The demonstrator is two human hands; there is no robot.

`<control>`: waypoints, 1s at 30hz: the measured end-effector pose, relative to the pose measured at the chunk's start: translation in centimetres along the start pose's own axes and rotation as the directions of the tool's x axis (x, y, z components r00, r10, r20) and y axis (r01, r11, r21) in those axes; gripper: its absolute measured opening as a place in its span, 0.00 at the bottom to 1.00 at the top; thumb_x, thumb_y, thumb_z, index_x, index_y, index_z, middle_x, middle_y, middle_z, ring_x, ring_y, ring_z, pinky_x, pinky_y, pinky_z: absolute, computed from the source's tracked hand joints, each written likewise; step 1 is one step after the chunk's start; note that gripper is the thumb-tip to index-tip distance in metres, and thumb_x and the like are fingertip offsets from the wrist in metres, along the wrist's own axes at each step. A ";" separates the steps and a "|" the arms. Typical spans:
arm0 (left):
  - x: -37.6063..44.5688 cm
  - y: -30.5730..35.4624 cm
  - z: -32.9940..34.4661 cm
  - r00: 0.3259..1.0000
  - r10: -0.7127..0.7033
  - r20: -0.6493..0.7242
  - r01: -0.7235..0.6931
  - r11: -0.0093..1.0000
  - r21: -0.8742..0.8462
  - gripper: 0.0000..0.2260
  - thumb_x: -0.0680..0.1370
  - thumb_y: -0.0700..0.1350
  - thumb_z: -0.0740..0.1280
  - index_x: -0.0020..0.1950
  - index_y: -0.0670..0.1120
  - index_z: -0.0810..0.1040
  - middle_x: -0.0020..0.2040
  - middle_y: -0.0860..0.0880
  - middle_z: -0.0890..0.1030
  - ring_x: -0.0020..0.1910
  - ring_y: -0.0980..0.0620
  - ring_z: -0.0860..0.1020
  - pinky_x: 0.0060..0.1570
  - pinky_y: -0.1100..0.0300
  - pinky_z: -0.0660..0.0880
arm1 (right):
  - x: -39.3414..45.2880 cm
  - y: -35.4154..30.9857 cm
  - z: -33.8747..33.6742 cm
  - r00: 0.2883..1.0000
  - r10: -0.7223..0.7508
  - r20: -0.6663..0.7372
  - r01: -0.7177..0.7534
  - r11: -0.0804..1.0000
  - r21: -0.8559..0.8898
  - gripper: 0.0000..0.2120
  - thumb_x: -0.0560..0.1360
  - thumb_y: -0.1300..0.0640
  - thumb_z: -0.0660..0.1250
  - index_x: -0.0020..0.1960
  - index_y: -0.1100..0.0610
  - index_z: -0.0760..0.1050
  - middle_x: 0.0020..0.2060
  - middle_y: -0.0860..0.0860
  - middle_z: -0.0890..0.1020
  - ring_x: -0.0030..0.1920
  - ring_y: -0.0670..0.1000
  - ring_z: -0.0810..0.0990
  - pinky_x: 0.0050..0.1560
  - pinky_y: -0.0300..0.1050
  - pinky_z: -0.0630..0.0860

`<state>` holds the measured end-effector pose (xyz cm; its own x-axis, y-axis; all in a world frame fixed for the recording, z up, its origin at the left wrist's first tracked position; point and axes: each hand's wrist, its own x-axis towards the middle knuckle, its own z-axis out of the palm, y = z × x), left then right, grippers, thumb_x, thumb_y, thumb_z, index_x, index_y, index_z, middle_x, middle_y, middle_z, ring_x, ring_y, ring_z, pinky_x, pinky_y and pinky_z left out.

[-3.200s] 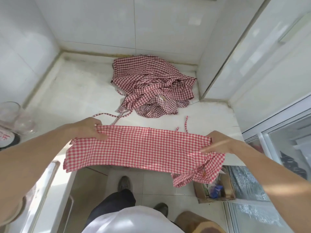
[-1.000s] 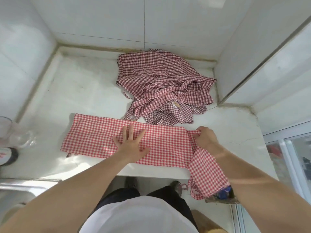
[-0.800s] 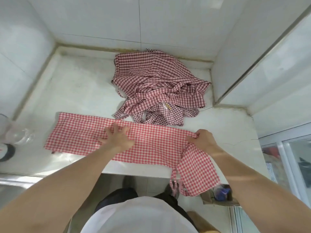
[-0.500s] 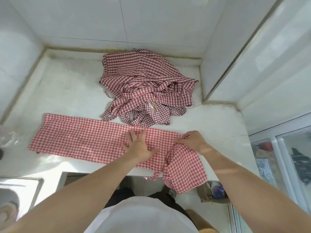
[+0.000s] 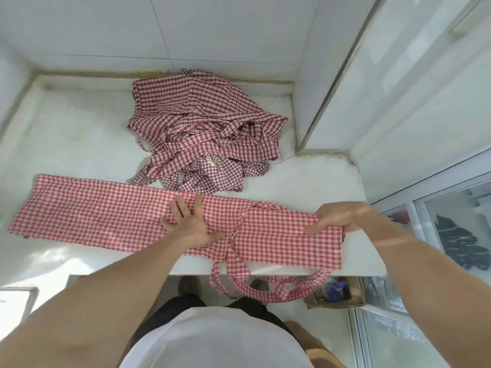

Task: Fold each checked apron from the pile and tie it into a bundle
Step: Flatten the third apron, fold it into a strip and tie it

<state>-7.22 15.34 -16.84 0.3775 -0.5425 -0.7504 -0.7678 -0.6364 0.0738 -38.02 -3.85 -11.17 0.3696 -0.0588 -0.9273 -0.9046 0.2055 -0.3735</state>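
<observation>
Head view — left hand (image 5: 190, 225) flattens apron (image 5: 106, 216) (right hand (image 5: 336, 217) pinching).

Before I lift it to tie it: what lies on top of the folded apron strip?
The left hand presses flat mid-strip, the right hand grips the right end, and a loose strap crosses the folded apron strip. Anything beneath is hidden.

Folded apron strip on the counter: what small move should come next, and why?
Probably gather the dangling straps up onto the counter. The apron lies as a long flat strip, the left hand pressing its middle and the right hand gripping its right end, while the strap loops hang over the front edge, in the way of further folding.
</observation>
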 end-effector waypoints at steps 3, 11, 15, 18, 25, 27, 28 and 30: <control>-0.2 0.5 -0.2 1.000 -0.031 0.004 0.031 1.000 0.007 0.60 0.67 0.76 0.65 0.76 0.52 0.25 0.74 0.38 0.23 0.74 0.35 0.27 0.72 0.29 0.41 | -0.9 1.4 -2.1 0.997 -0.039 -0.069 0.042 0.998 0.051 0.26 0.66 0.52 0.80 0.60 0.61 0.81 0.55 0.55 0.85 0.51 0.52 0.83 0.55 0.44 0.76; -0.3 0.4 -0.5 0.998 -0.055 0.001 0.055 0.998 -0.003 0.59 0.67 0.76 0.65 0.76 0.53 0.25 0.74 0.39 0.23 0.75 0.36 0.27 0.73 0.30 0.42 | -2.6 6.2 -3.4 0.894 0.013 -0.449 0.120 0.956 0.266 0.21 0.63 0.49 0.81 0.31 0.57 0.70 0.24 0.50 0.68 0.29 0.49 0.63 0.36 0.44 0.60; -0.3 0.7 -0.6 0.998 -0.069 0.005 0.069 0.998 0.001 0.59 0.68 0.75 0.65 0.76 0.53 0.25 0.75 0.39 0.24 0.75 0.36 0.27 0.73 0.31 0.41 | -2.4 10.1 -3.5 0.733 0.034 -0.680 0.233 0.926 0.297 0.30 0.51 0.42 0.84 0.38 0.63 0.78 0.32 0.55 0.80 0.35 0.54 0.78 0.43 0.49 0.74; -0.4 0.8 -0.5 0.997 -0.077 -0.006 0.077 0.997 0.006 0.59 0.67 0.75 0.65 0.76 0.54 0.25 0.75 0.40 0.24 0.75 0.37 0.28 0.73 0.31 0.42 | -2.3 12.3 -3.6 0.643 0.054 -0.764 0.189 0.956 0.226 0.27 0.61 0.44 0.81 0.48 0.64 0.81 0.42 0.59 0.85 0.45 0.59 0.85 0.51 0.56 0.82; -0.5 0.7 -0.5 0.995 -0.097 -0.034 0.097 0.995 -0.008 0.58 0.67 0.76 0.65 0.76 0.55 0.27 0.76 0.40 0.26 0.76 0.37 0.29 0.73 0.31 0.43 | -6.3 15.3 -3.7 0.914 0.117 -0.388 0.229 0.642 0.732 0.29 0.63 0.65 0.80 0.61 0.65 0.75 0.46 0.58 0.80 0.48 0.55 0.79 0.53 0.53 0.78; -0.5 0.8 -0.3 0.994 -0.106 -0.041 0.105 0.994 -0.024 0.58 0.67 0.76 0.66 0.77 0.56 0.27 0.76 0.41 0.26 0.76 0.37 0.30 0.73 0.31 0.43 | -6.7 16.4 -4.1 0.928 0.047 -0.369 0.279 0.567 0.775 0.41 0.50 0.62 0.87 0.60 0.63 0.76 0.48 0.58 0.81 0.49 0.56 0.81 0.47 0.54 0.82; -0.6 0.8 -0.2 0.993 -0.112 -0.044 0.111 0.993 -0.030 0.58 0.66 0.76 0.65 0.77 0.56 0.27 0.76 0.41 0.26 0.76 0.37 0.30 0.74 0.31 0.43 | -6.8 16.6 -4.2 0.923 0.026 -0.384 0.317 0.517 0.795 0.46 0.46 0.61 0.88 0.61 0.63 0.76 0.49 0.58 0.82 0.48 0.56 0.81 0.44 0.51 0.83; -0.6 0.8 -0.1 0.990 -0.131 -0.043 0.130 0.991 -0.031 0.58 0.66 0.77 0.64 0.77 0.55 0.27 0.76 0.40 0.26 0.77 0.37 0.30 0.73 0.31 0.43 | -7.0 16.6 -4.1 0.898 -0.016 -0.439 0.411 0.386 0.826 0.46 0.51 0.61 0.87 0.66 0.64 0.73 0.49 0.57 0.82 0.47 0.54 0.82 0.42 0.48 0.83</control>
<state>-7.99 15.15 -16.26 0.4970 -0.4774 -0.7246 -0.6957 -0.7183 -0.0040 -56.46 -4.03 -11.00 0.2532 -0.4851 -0.8370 -0.0219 0.8621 -0.5063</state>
